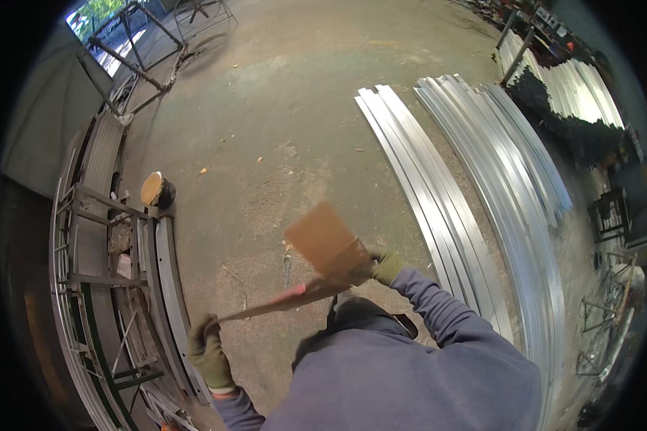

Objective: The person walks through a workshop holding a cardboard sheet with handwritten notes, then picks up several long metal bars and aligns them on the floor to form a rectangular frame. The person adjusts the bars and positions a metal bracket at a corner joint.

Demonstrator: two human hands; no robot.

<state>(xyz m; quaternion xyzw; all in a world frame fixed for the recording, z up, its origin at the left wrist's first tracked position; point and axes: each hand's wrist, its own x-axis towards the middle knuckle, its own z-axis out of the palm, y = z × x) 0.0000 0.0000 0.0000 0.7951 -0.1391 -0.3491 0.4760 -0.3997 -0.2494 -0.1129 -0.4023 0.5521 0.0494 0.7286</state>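
Observation:
Both of my hands wear olive-green gloves. My left hand (210,353) is closed round the far left end of a long, narrow brown strip that slants up to the right. My right hand (387,266) grips where the strip meets a flat, rust-brown square panel (325,237). Panel and strip look like one piece, held above the floor before my body; motion blur hides its exact kind. A small pinkish-red patch shows midway along the strip. The right fingers are partly hidden behind the panel's edge.
Long silvery metal profiles (438,194) lie in rows on the concrete floor (280,79) to my right, beside another stack (496,158). At left stand a metal frame (108,276) and long grey bars (171,287). A dark bucket (167,194) with a tan top stands nearby.

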